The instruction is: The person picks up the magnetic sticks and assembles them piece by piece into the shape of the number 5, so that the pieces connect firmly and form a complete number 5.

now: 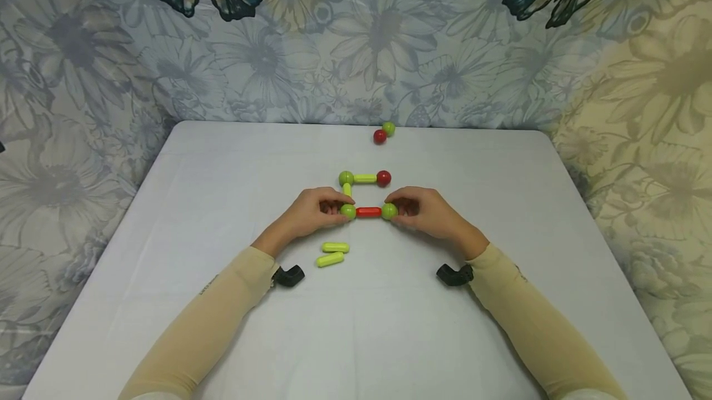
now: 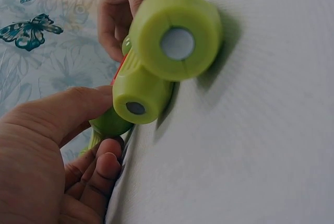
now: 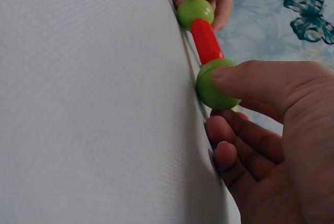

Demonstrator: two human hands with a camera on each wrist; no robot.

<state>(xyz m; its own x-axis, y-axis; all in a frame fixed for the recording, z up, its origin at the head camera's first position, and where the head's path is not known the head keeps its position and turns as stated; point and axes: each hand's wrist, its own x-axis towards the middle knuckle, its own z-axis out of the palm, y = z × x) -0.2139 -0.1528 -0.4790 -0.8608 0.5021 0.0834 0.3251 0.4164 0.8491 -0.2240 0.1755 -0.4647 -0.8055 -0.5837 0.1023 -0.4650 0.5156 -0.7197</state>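
A red rod (image 1: 368,212) lies between two green balls on the white table. My left hand (image 1: 319,211) pinches the left green ball (image 1: 348,212) between thumb and fingers. At the rod's other end, my right hand (image 1: 425,213) pinches the right green ball (image 3: 213,85). From the left ball a short yellow-green rod (image 1: 347,190) runs back to another green ball (image 1: 346,178). A second yellow-green rod (image 1: 365,178) joins that one to a red ball (image 1: 384,178). In the left wrist view, loose yellow-green rods (image 2: 177,38) show grey round ends.
Two loose yellow-green rods (image 1: 332,253) lie in front of the left hand. Near the table's back edge sit a red ball (image 1: 380,136) and a green ball (image 1: 389,128), side by side. Behind the table (image 1: 356,326) hangs floral cloth with butterflies.
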